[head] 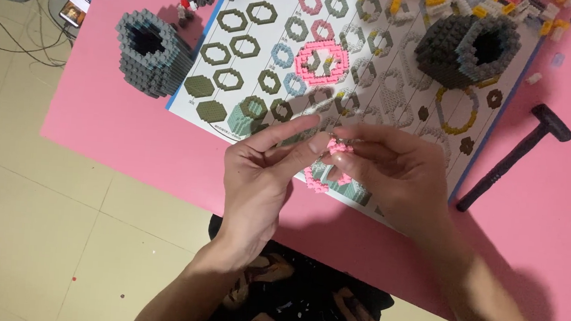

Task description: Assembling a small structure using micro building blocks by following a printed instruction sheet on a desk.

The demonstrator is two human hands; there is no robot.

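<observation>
From the head view I see my left hand [257,172] and right hand [386,172] meeting above the pink bench [119,120], both fingertip grips pinching a small pink brick ring [331,165] over the instruction sheet [373,86]. It looks light, stiff yet snap-apart fragile, so I judge holding it by opposite outer edges is safest.

Both bare forearms rise from the lower edge and meet at centre. The left hand [261,172] shows its palm, index finger stretched rightward, thumb tip meeting the right hand [393,169], whose fingers curl inward in a pinch, knuckles turned toward the camera.
</observation>
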